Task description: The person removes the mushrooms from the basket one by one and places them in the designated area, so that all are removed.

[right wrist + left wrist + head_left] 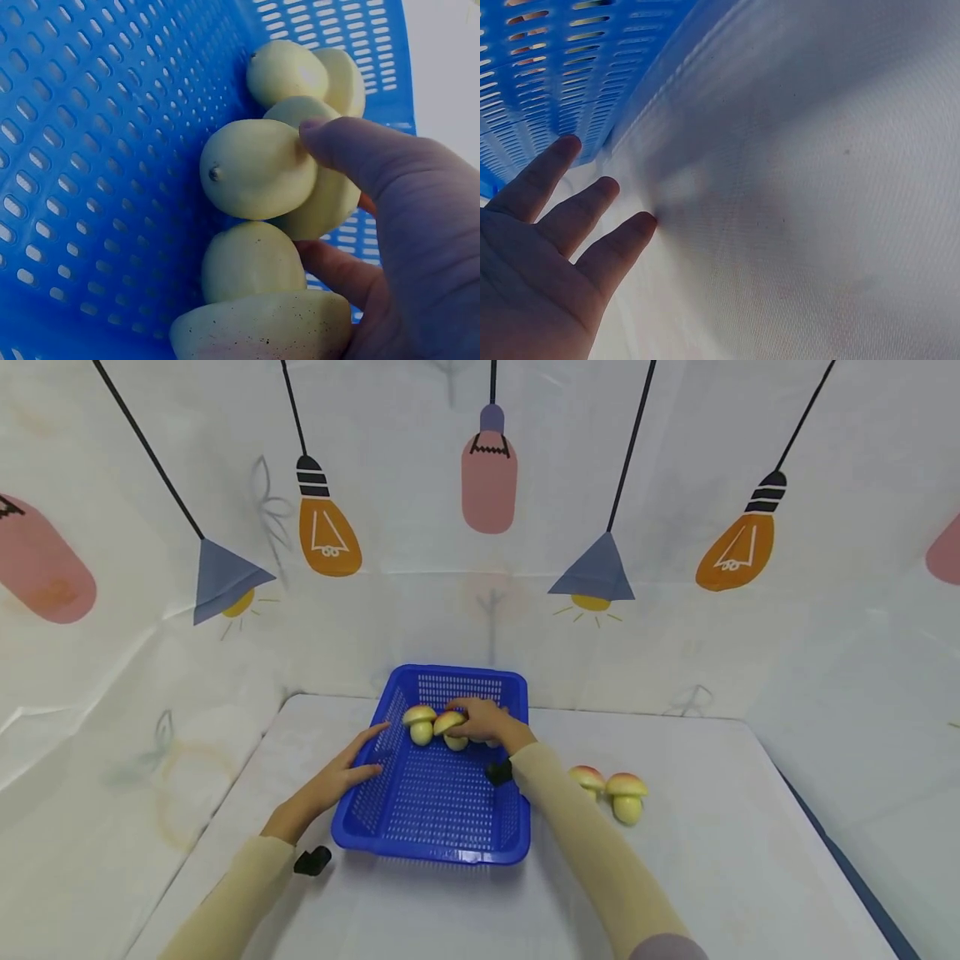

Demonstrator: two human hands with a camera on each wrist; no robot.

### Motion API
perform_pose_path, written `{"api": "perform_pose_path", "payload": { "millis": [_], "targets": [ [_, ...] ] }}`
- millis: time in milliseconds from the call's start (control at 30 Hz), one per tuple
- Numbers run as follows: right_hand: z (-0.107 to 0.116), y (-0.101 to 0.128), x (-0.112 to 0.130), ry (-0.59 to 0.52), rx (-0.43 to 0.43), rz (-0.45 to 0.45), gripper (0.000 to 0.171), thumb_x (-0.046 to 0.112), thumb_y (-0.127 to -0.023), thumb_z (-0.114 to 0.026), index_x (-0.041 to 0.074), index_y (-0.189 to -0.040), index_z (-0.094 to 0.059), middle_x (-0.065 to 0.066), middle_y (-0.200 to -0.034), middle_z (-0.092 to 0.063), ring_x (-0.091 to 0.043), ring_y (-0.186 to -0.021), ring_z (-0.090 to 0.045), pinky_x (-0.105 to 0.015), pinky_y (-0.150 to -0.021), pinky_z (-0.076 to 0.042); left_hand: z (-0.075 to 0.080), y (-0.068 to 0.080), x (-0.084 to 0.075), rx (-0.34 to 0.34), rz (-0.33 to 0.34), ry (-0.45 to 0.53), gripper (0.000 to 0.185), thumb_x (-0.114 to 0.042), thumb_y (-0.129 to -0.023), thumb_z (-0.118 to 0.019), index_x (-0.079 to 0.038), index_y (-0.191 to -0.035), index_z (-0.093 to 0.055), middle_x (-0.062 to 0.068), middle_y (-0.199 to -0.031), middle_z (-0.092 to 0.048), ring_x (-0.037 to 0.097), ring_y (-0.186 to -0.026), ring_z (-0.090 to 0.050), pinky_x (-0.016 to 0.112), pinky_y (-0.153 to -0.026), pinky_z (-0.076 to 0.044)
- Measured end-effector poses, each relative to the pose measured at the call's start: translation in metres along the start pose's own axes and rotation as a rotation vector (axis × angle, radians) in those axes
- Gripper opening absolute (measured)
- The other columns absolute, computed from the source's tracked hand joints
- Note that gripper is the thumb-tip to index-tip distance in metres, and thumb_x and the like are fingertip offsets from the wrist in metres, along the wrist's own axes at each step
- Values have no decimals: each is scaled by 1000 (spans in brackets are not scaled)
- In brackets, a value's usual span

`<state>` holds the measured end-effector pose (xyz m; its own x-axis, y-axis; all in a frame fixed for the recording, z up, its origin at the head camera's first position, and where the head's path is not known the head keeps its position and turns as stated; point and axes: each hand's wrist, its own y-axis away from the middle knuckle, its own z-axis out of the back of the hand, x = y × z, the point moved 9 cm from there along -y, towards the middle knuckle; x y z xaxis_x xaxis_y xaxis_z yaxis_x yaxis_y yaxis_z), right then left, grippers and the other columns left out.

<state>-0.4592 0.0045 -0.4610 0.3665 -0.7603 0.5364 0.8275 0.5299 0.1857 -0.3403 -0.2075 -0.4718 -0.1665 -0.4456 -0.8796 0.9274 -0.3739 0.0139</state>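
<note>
A blue perforated plastic basket (438, 793) stands on the table. My left hand (337, 778) lies at its left rim, fingers extended; the left wrist view shows the fingers (592, 206) straight beside the slotted wall. Inside the basket, my right hand (483, 720) holds a toy mushroom (452, 731) with a pale yellow stem and red-tinged cap. In the right wrist view, the thumb presses on this mushroom (255, 172) and other fingers are partly hidden behind it. Another mushroom (420, 725) stands to its left, and a third (255, 266) is mostly hidden by the hand in the head view.
Two more toy mushrooms, one (627, 797) beside another (588, 778), sit on the white table (705, 860) right of the basket, close to my right sleeve. Behind the table hangs a pale sheet (420, 610) printed with lamps.
</note>
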Motion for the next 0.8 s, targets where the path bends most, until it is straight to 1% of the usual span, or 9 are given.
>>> {"api": "perform_pose_path", "payload": {
  "millis": [167,267,300,400,500,633,733,800],
  "targets": [
    [-3,-2,-2,27,2,-5,46,43,-96,-69,26,-138,-62,-3,-141,-63,-35,-133,-53,-74,-113,-21,-1,2,0,7,-5,36,71,-20,-104,-52,-23,-166,-17,28,-168,-14,55,-141,-36,66,-104,-40],
    [-2,-2,-3,21,-7,-7,45,44,-96,-69,26,-137,-63,-3,-136,-66,-32,-128,-56,-74,-113,-20,-1,0,0,11,-10,40,72,-20,-104,-53,-22,-166,-17,28,-168,-13,55,-142,-35,67,-104,-41],
    [-1,-2,-3,19,-13,-2,45,43,-96,-69,26,-137,-62,-3,-134,-66,-31,-126,-57,-74,-113,-21,-1,-1,0,7,-12,37,72,-21,-103,-53,-23,-166,-17,28,-168,-12,56,-143,-33,69,-105,-39],
    [4,-1,0,4,-47,13,46,42,-96,-68,25,-139,-61,-4,-130,-68,-30,-122,-59,-73,-113,-22,1,-4,-1,-4,-20,31,72,-22,-103,-53,-24,-166,-18,26,-169,-11,55,-145,-31,73,-107,-35],
    [8,1,3,19,-80,29,48,42,-96,-67,26,-141,-60,-4,-131,-68,-31,-124,-58,-72,-113,-24,1,-5,1,-2,-16,26,71,-22,-104,-53,-25,-166,-18,25,-169,-12,54,-144,-33,71,-107,-36],
    [12,7,6,26,-121,52,48,41,-96,-68,25,-141,-60,-4,-131,-68,-33,-127,-57,-73,-112,-24,0,-5,3,5,-18,36,71,-21,-104,-53,-24,-166,-18,26,-169,-12,54,-141,-37,66,-104,-40],
    [16,12,9,12,-159,71,48,39,-95,-70,23,-139,-61,-5,-130,-69,-32,-125,-58,-71,-111,-28,0,-5,4,-1,-18,41,71,-21,-103,-53,-24,-165,-19,26,-169,-13,54,-140,-37,67,-102,-41],
    [17,17,10,6,-178,80,48,38,-95,-70,21,-138,-61,-6,-128,-69,-30,-122,-60,-67,-107,-34,-1,-4,4,3,-10,36,71,-22,-103,-53,-25,-165,-19,25,-169,-13,54,-141,-36,68,-103,-40]
  ]
}}
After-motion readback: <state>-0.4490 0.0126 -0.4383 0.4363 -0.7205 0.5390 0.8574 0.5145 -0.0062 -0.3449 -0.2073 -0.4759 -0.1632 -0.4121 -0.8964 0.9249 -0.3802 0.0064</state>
